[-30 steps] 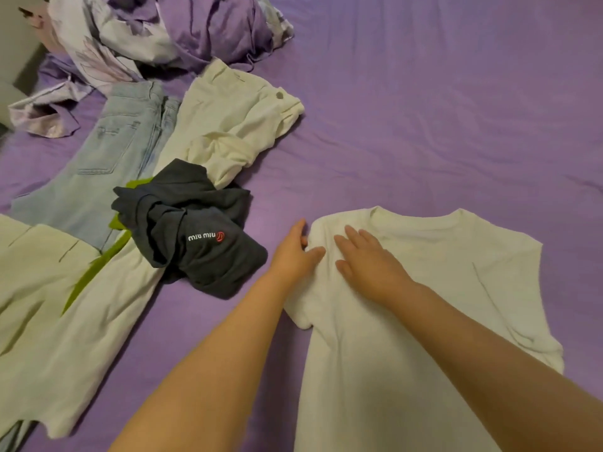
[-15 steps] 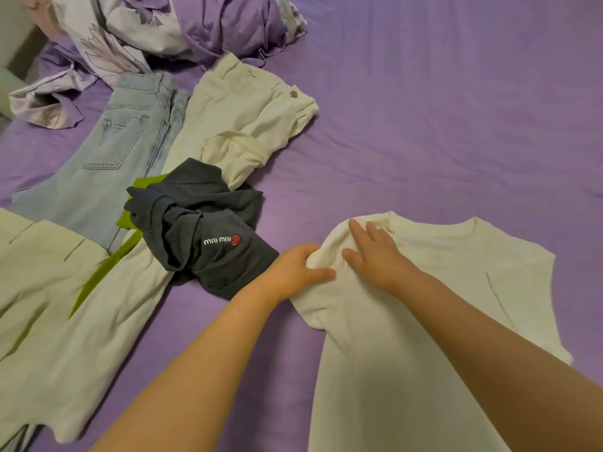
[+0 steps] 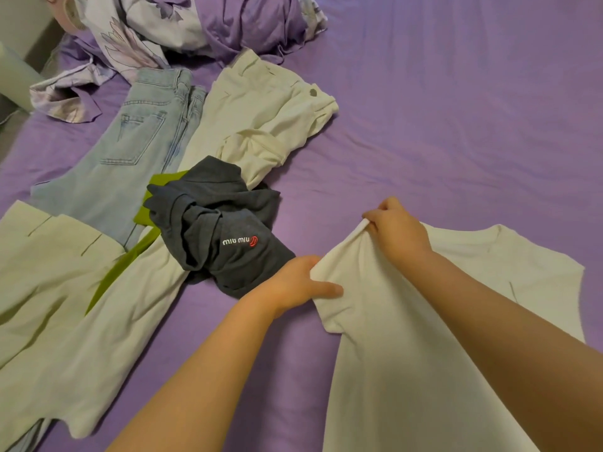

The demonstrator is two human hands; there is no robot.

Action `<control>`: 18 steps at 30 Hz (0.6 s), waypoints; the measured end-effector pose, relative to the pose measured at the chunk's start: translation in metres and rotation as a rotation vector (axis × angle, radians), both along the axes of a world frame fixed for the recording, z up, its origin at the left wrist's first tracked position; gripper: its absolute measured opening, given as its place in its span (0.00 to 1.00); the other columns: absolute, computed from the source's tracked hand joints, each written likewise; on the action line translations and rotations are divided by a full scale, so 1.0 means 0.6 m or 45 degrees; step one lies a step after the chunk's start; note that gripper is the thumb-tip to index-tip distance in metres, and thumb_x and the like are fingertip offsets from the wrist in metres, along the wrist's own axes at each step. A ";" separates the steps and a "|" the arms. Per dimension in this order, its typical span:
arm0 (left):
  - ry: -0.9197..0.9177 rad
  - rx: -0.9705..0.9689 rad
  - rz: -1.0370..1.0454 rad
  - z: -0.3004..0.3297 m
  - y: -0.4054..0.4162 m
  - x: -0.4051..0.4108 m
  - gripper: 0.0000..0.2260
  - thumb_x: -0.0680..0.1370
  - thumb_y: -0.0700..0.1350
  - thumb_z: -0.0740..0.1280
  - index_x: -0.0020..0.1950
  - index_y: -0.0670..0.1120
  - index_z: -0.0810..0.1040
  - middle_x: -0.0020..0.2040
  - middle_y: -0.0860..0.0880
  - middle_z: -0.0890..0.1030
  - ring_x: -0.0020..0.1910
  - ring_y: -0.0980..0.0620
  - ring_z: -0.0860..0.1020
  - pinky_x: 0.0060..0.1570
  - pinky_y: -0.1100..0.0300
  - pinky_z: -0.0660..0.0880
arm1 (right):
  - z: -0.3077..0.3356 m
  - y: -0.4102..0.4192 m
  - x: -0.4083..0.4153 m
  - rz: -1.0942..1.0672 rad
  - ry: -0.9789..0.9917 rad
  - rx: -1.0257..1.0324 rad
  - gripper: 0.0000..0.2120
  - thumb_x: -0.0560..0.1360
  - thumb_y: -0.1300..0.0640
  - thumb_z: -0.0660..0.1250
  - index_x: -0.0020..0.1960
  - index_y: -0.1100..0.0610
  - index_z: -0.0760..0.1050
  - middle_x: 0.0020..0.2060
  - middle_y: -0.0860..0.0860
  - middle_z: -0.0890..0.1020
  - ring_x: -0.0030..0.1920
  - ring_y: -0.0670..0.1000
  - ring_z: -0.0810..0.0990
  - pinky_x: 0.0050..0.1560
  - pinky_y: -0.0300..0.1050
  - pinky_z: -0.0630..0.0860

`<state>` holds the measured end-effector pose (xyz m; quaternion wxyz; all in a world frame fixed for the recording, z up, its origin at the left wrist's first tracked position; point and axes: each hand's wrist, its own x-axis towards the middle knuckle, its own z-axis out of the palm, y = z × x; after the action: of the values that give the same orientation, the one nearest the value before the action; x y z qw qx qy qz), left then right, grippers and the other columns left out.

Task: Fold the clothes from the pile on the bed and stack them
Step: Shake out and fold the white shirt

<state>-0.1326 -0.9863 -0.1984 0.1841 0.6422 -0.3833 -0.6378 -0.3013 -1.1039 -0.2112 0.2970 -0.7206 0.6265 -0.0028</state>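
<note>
A cream T-shirt [image 3: 489, 275] lies spread on the purple bed [image 3: 456, 125] at the lower right. My left hand [image 3: 297, 282] grips its left sleeve edge. My right hand [image 3: 398, 233] pinches the left shoulder near the collar and lifts that corner off the sheet. To the left lies the pile: a crumpled dark grey top with a red-and-white logo [image 3: 225, 230], cream trousers [image 3: 261, 125], light blue jeans [image 3: 130, 151], and a pale garment with green trim [image 3: 65, 305].
A bunched purple and floral duvet [image 3: 195, 27] sits at the far left corner of the bed. The bed's left edge and a pale object [image 3: 13, 79] beside it show at the far left. Bare purple sheet stretches across the right and far side.
Both hands went from lying flat on the shirt's left shoulder to gripping it. The shoulder corner has risen off the bed, and the view shifted slightly left.
</note>
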 end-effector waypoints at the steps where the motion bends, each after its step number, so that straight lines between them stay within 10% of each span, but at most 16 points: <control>1: 0.016 0.017 0.026 -0.002 0.004 -0.001 0.11 0.71 0.45 0.76 0.51 0.46 0.81 0.50 0.48 0.84 0.50 0.50 0.81 0.57 0.51 0.76 | -0.002 -0.003 0.005 0.034 0.011 0.031 0.09 0.79 0.58 0.57 0.55 0.59 0.74 0.50 0.53 0.73 0.52 0.58 0.75 0.41 0.45 0.64; 5: 0.047 -0.061 0.449 -0.018 0.017 -0.013 0.11 0.75 0.45 0.71 0.55 0.42 0.79 0.52 0.42 0.83 0.52 0.46 0.81 0.54 0.51 0.76 | -0.009 -0.006 0.017 0.067 -0.063 0.015 0.10 0.79 0.66 0.55 0.48 0.65 0.75 0.52 0.62 0.78 0.53 0.61 0.76 0.46 0.48 0.66; 9: -0.373 -0.229 0.505 -0.025 0.016 -0.040 0.11 0.80 0.46 0.62 0.61 0.44 0.73 0.55 0.48 0.79 0.54 0.49 0.78 0.56 0.51 0.75 | -0.016 0.045 -0.013 0.171 -0.297 0.060 0.22 0.82 0.57 0.56 0.75 0.58 0.59 0.76 0.56 0.56 0.75 0.53 0.57 0.69 0.41 0.55; 12: -0.574 -0.288 0.457 -0.025 0.014 -0.054 0.10 0.82 0.48 0.59 0.57 0.43 0.70 0.48 0.48 0.79 0.49 0.45 0.78 0.51 0.48 0.76 | -0.042 0.139 -0.048 0.386 0.007 -0.143 0.30 0.80 0.43 0.53 0.78 0.49 0.47 0.78 0.52 0.47 0.78 0.53 0.48 0.75 0.52 0.49; 16: -0.700 -0.331 0.423 -0.026 0.004 -0.067 0.09 0.82 0.50 0.57 0.53 0.44 0.69 0.40 0.50 0.76 0.41 0.46 0.77 0.44 0.47 0.77 | -0.083 0.197 -0.058 0.434 0.425 -0.053 0.39 0.67 0.28 0.23 0.74 0.44 0.29 0.74 0.51 0.32 0.76 0.57 0.34 0.72 0.61 0.35; 18: -0.657 -0.363 0.420 -0.022 0.001 -0.080 0.09 0.82 0.51 0.57 0.52 0.46 0.68 0.39 0.50 0.76 0.40 0.47 0.77 0.43 0.45 0.77 | -0.094 0.178 -0.053 0.469 0.457 -0.079 0.37 0.70 0.29 0.31 0.74 0.45 0.29 0.76 0.53 0.33 0.76 0.57 0.33 0.72 0.63 0.34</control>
<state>-0.1805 -0.9854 -0.2116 0.2696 0.8035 -0.3936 -0.3560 -0.3332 -0.9972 -0.2674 0.1543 -0.8202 0.5271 0.1601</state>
